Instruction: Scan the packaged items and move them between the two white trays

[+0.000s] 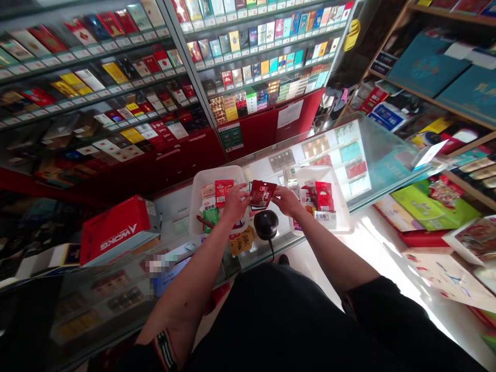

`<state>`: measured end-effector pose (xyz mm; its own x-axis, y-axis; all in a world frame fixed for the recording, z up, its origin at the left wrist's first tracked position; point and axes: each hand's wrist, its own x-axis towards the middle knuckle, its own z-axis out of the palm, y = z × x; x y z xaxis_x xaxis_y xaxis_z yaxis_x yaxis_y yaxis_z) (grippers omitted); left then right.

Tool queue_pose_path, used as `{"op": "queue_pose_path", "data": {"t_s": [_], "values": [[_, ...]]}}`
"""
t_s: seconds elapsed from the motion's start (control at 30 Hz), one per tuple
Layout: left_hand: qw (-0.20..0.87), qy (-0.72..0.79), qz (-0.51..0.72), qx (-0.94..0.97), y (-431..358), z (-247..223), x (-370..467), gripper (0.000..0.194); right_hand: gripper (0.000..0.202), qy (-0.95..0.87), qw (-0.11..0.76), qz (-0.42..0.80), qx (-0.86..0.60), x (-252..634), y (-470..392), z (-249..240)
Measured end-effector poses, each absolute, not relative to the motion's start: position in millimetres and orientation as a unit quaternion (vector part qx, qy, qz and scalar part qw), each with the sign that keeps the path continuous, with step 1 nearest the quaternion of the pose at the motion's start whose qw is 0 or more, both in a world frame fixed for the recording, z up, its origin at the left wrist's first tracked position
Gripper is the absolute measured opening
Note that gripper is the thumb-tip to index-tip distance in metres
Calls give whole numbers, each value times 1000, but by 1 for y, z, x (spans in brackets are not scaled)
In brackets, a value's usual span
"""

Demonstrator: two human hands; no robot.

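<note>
Between my two hands is a dark red snack packet (262, 194), above the glass counter. My right hand (285, 200) pinches its right edge. My left hand (236, 202) is at its left side with fingers curled; whether they grip the packet is hard to tell. Under my left forearm stands a white tub (197, 194) with red, green and white packets. A second white tub (343, 209) to the right holds a red packet (324, 196), a white packet (324, 218) and others. A round black device (266, 224) stands just below the held packet.
A red shoe box (116, 230) sits on the counter at the left. Yellow tags (242, 242) lie near the black device. The glass counter (387, 155) stretches right. Shelves of small boxes (251, 39) stand behind it. Green and red gift boxes (434, 206) are at the right.
</note>
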<state>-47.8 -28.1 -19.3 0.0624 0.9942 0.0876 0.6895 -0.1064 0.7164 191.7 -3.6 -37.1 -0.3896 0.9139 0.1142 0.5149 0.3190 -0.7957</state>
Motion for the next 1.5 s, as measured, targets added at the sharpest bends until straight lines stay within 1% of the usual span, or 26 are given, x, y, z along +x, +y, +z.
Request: {"op": "queue_pose_path", "data": {"t_s": [0.13, 0.3, 0.53, 0.73, 0.83, 1.03, 1.17, 1.37, 1.5], "values": [[263, 616, 314, 673, -26, -13, -37, 12, 22, -740, 314, 355, -477, 200, -4, -31], [271, 618, 336, 657, -22, -4, -13, 11, 22, -717, 325, 361, -499, 219, -3, -22], [277, 625, 329, 651, -17, 2, 37, 13, 19, -682, 331, 341, -556, 263, -5, -14], [302, 611, 309, 663, -11, -5, 92, 19, 23, -669, 294, 315, -606, 312, -8, -9], [315, 616, 288, 662, -11, -13, 121, 21, 24, -665, 272, 282, -636, 336, -11, -9], [346, 605, 241, 676, -14, -27, 175, 32, 32, -705, 188, 175, -661, 378, -16, -23], [362, 614, 202, 672, -17, -34, 201, 35, 31, -712, 134, 136, -675, 399, -19, -36], [365, 624, 171, 669, -22, -42, 219, 34, 28, -686, 142, 148, -698, 415, -28, -54], [351, 620, 165, 682, -25, -45, 223, 35, 30, -664, 143, 169, -714, 417, -31, -58]]}}
